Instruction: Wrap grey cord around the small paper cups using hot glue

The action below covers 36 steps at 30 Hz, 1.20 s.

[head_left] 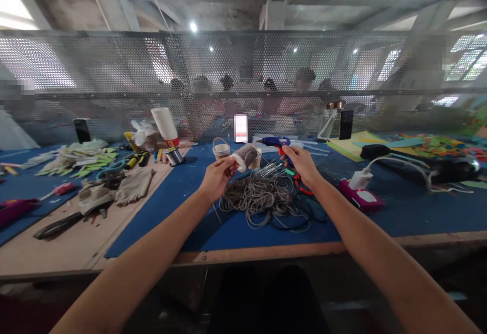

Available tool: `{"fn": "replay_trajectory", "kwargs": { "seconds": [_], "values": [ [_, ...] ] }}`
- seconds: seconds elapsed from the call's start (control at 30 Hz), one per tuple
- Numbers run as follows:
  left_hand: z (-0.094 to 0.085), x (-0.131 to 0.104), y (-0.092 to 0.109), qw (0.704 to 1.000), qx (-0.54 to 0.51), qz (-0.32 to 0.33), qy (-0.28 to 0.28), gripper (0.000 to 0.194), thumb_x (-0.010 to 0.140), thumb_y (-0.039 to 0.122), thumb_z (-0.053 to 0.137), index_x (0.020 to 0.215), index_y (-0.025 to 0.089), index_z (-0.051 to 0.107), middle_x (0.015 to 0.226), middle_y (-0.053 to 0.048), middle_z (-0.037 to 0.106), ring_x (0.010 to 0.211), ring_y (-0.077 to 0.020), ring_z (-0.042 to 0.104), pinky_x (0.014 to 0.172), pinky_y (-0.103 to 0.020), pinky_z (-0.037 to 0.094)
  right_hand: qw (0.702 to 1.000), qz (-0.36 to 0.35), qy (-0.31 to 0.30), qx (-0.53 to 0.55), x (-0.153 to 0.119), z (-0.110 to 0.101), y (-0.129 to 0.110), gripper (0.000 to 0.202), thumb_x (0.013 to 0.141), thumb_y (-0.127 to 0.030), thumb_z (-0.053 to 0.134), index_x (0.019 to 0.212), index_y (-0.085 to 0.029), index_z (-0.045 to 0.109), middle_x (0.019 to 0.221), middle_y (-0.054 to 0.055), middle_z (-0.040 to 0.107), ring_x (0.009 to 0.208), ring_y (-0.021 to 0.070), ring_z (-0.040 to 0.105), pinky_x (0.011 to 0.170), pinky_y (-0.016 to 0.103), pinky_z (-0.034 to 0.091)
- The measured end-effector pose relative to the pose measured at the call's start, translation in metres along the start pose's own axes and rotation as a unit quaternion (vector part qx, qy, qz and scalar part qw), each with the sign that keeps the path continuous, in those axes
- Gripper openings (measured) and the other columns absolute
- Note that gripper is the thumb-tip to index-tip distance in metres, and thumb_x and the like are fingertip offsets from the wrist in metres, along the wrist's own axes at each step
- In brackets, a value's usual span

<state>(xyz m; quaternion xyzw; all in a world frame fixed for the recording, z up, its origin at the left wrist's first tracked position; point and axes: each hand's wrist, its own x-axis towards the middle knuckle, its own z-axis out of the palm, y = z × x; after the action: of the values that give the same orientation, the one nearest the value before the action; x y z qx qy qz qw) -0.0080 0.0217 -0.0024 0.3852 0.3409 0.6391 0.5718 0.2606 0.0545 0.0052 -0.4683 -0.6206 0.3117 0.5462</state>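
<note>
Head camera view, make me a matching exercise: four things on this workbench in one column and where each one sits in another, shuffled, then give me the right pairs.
Things:
1. cord-wrapped cup
2. glue gun
3. grey cord pile
4. white charger

Places:
A. on the blue mat, below both hands
B. on a pink box, right of the right hand
C. held up in the left hand
D. at the right hand's fingers, behind the cord

Pairs: 1-C, 2-D, 3-A, 4-B
</note>
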Motion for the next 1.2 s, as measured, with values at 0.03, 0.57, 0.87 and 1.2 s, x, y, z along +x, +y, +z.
{"fn": "replay_trajectory", "kwargs": {
  "seconds": [0.03, 0.57, 0.87, 1.2],
  "values": [
    [0.000, 0.000, 0.000, 1.000, 0.001, 0.003, 0.000, 0.022, 0.066, 0.024, 0.086, 0.078, 0.012, 0.072, 0.076, -0.006, 0.068, 0.071, -0.0129, 0.063, 0.065, -0.025, 0.051, 0.998, -0.002, 0.016, -0.058, 0.004, -0.003, 0.006, 0.052, 0.085, -0.066, 0.054, 0.073, -0.017, 0.066, 0.067, 0.002, 0.064, 0.057, 0.0137, 0.056, 0.055, 0.025, 0.041],
    [0.002, 0.000, 0.001, 0.999, -0.033, -0.002, 0.006, 0.016, 0.067, 0.017, 0.085, 0.075, 0.009, 0.074, 0.072, -0.007, 0.070, 0.067, -0.0122, 0.064, 0.060, -0.022, 0.049, 0.870, 0.117, -0.020, -0.478, 0.014, -0.020, 0.025, 0.049, 0.094, -0.057, 0.042, 0.098, -0.021, 0.075, 0.103, 0.013, 0.074, 0.104, 0.0283, 0.067, 0.085, 0.035, 0.045],
    [-0.001, 0.001, -0.003, 0.999, -0.026, -0.011, -0.017, 0.019, 0.068, 0.020, 0.085, 0.080, 0.009, 0.075, 0.075, -0.006, 0.070, 0.070, -0.0115, 0.064, 0.062, -0.021, 0.049, 0.840, 0.128, -0.051, -0.525, 0.011, -0.022, 0.026, 0.046, 0.094, -0.051, 0.046, 0.101, -0.015, 0.073, 0.111, 0.019, 0.072, 0.111, 0.0313, 0.066, 0.090, 0.039, 0.046],
    [0.003, -0.003, -0.004, 0.999, -0.006, -0.022, -0.045, 0.022, 0.066, 0.023, 0.087, 0.079, 0.010, 0.074, 0.073, -0.005, 0.069, 0.069, -0.0107, 0.064, 0.066, -0.020, 0.051, 0.881, -0.117, 0.069, -0.453, -0.003, -0.006, 0.012, 0.028, 0.094, -0.039, 0.053, 0.110, -0.018, 0.063, 0.114, 0.014, 0.065, 0.110, 0.0294, 0.060, 0.095, 0.045, 0.045]
  ]
}}
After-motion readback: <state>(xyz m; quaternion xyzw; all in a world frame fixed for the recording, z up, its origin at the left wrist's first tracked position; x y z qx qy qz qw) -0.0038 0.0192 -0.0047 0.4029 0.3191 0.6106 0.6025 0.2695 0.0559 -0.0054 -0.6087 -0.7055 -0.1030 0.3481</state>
